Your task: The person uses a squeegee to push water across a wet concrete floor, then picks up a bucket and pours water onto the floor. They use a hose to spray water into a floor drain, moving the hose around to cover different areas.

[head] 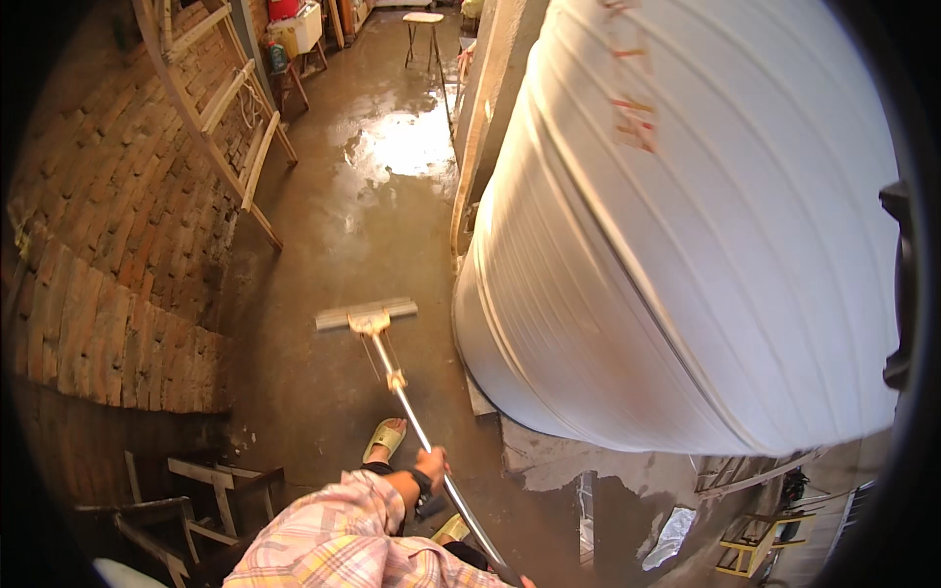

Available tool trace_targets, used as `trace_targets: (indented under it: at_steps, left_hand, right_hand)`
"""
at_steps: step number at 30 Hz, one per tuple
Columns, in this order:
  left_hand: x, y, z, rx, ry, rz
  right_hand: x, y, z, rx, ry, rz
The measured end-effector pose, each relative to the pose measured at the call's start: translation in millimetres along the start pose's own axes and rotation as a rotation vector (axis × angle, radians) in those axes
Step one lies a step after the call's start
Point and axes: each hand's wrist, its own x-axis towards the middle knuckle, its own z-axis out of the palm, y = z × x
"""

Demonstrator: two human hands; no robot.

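My left hand (pixel 432 469) is closed around the metal pole of a sponge mop (pixel 408 411), about halfway along it. A dark band circles that wrist, below a pink plaid sleeve. Only a sliver of my right hand (pixel 527 582) shows at the bottom edge, at the dark upper end of the pole. The mop's pale flat head (pixel 366 314) lies across the wet concrete floor (pixel 309 382) ahead of me. My feet are in yellow-green slippers (pixel 387 436), one on each side of the pole.
A large white ribbed tank (pixel 625 294) on a concrete base (pixel 548 456) bounds the right. On the left, a wooden ladder (pixel 213 110) leans by a brick wall (pixel 125 184). Wooden frames (pixel 213 478) stand low left. Farther ahead is a stool (pixel 423 18); a yellow stool (pixel 750 545) sits lower right.
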Motion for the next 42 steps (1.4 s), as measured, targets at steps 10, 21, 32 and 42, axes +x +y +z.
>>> trace_targets:
  at_steps: [10, 21, 32, 42]
  left_hand:
    - [188.2, 384.3, 52.2, 0.237, -0.250, 0.619]
    - [193.9, 395.4, 58.6, 1.372, 0.023, 0.806]
    - [80.4, 101.0, 30.3, 1.362, -0.027, 0.572]
    - [-76.0, -326.4, -7.9, 1.166, -0.170, 0.312]
  right_hand:
    - [407.8, -170.6, 126.3, -0.020, 0.109, -0.383]
    - [548.6, -228.3, 174.8, -0.143, 0.052, -0.212]
    - [148.2, -3.9, 92.7, -0.140, -0.232, -0.032]
    - [-219.7, 232.4, 10.9, -0.072, -0.368, 0.211]
